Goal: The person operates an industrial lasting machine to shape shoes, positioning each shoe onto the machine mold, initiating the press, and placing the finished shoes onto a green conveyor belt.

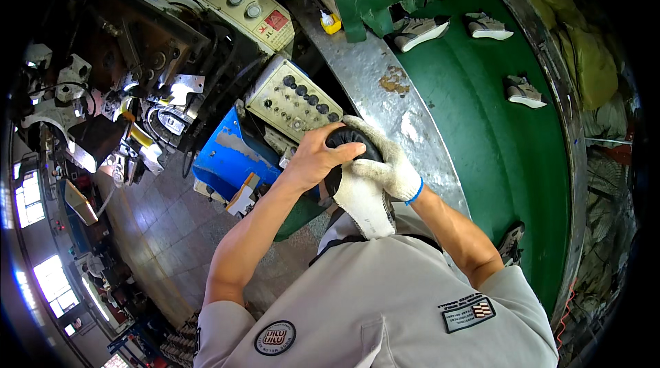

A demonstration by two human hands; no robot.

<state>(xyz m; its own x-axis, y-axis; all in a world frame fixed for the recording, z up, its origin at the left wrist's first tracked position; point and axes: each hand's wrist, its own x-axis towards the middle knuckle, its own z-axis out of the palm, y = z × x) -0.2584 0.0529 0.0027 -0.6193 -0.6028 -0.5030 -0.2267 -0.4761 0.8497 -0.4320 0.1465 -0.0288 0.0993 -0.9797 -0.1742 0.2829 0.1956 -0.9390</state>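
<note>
Close in front of my body is a shoe upper [366, 196], with a gathered black toe and a white underside facing up. My left hand [315, 156] is bare and closed around the left side of the toe, its thumb pressed on the black material. On the right side, my right hand [386, 160] wears a white knitted glove with a blue cuff edge and grips the same toe. Both thumbs lie near each other over the toe. The heel end points down toward my waist. The fingers beneath the shoe upper are partly hidden.
Beyond my left hand stand a control box [294, 98] with black knobs and a blue metal guard [237, 151]. A machine [130, 72] fills the left. To the right, a green conveyor belt [481, 141] carries several shoes, edged by a metal rim [385, 82]. A yellow holder [331, 23] sits there.
</note>
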